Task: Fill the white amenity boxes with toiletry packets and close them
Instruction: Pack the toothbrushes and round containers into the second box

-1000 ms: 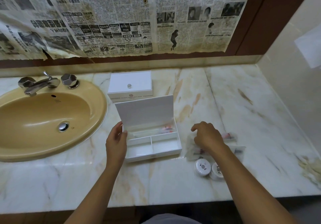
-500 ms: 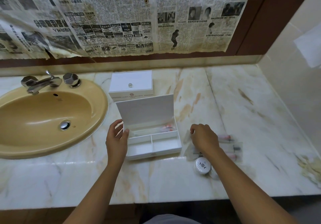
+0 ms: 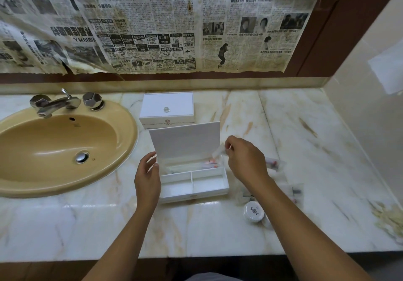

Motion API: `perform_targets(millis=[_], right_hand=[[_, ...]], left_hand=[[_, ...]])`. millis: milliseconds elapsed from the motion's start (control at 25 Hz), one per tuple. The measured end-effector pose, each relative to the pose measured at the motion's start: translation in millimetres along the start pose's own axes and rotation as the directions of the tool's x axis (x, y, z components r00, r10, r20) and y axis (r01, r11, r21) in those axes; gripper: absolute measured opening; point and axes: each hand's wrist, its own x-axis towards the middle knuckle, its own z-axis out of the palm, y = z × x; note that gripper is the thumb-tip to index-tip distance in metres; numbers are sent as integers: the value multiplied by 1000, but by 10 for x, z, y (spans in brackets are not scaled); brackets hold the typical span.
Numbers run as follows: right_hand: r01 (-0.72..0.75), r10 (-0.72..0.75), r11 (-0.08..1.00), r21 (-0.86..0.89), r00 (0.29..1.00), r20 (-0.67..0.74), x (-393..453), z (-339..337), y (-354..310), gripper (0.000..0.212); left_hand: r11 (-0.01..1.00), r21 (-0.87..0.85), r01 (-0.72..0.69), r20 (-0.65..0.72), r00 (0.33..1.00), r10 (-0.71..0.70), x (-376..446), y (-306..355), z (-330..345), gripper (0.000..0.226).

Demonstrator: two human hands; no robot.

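The marble counter [image 3: 218, 232] carries a tan sink [image 3: 54, 150] at the left. A closed white box [image 3: 166, 109] stands at the back. In front of it the open amenity box [image 3: 192, 182] stands with its lid [image 3: 185, 143] upright; packets lie in its rear compartment. The left edge of the box is touched by the left hand [image 3: 147, 178], fingers relaxed. A clear toiletry packet [image 3: 218, 153] is pinched by the right hand [image 3: 246, 161] above the box's right end. More packets [image 3: 275, 165] and a round container [image 3: 253, 211] lie right of the box.

White box [image 3: 192, 185], mustard sink [image 3: 65, 147], cream marble counter [image 3: 305, 150], perhaps orange-veined
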Motion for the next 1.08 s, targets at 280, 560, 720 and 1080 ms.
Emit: perform_targets(millis=[280, 560, 720, 1080], right_hand=[[204, -191, 916, 345, 979, -72, -33, -175, -679, 11], [328, -354, 898, 293, 935, 36, 47, 327, -967, 5], [361, -380, 923, 134, 911, 160, 89, 695, -993, 11], [318, -316, 947, 50, 892, 323, 55, 931, -893, 20]], left_hand=[[999, 26, -34, 22, 999, 33, 33, -99, -18, 28], [994, 76, -76, 65, 995, 71, 31, -120, -42, 31], [991, 97, -93, 76, 993, 86, 35, -144, -51, 41], [990, 104, -91, 54, 995, 86, 34, -163, -41, 40]])
